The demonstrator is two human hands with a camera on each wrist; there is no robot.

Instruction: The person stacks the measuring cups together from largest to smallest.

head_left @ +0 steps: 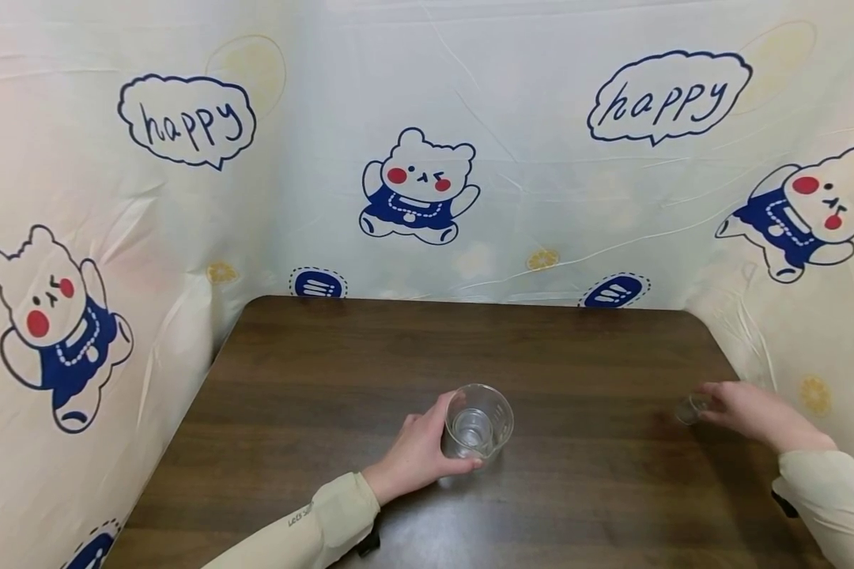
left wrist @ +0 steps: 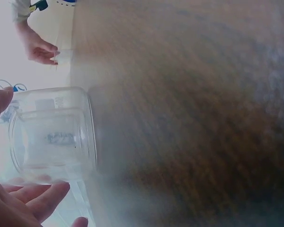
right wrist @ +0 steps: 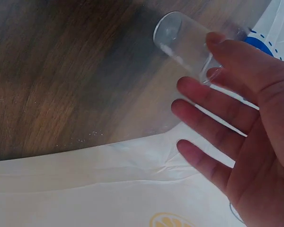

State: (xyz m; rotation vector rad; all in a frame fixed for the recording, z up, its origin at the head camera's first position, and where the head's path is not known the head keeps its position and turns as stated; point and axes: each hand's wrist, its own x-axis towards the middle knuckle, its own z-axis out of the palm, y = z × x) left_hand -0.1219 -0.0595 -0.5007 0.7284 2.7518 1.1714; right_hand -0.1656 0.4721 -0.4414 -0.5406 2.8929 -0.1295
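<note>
Near the middle of the table, my left hand (head_left: 413, 458) grips a clear glass beaker (head_left: 501, 415) round its side, thumb on one side and fingers on the other. A smaller glass vessel (head_left: 472, 429) sits inside that beaker; the left wrist view shows the nested beaker (left wrist: 52, 101) through its wall, with faint printed marks. By the table's right edge, my right hand (head_left: 757, 415) pinches a small clear glass cup (right wrist: 182, 40) near its rim between thumb and index finger. The other fingers (right wrist: 210, 135) of that hand are spread apart, off the glass.
Under both hands lies a dark brown wooden table (head_left: 313, 379). A pale curtain (head_left: 527, 197) printed with bears and "happy" bubbles closes in the back and both sides, coming right up to the table edges.
</note>
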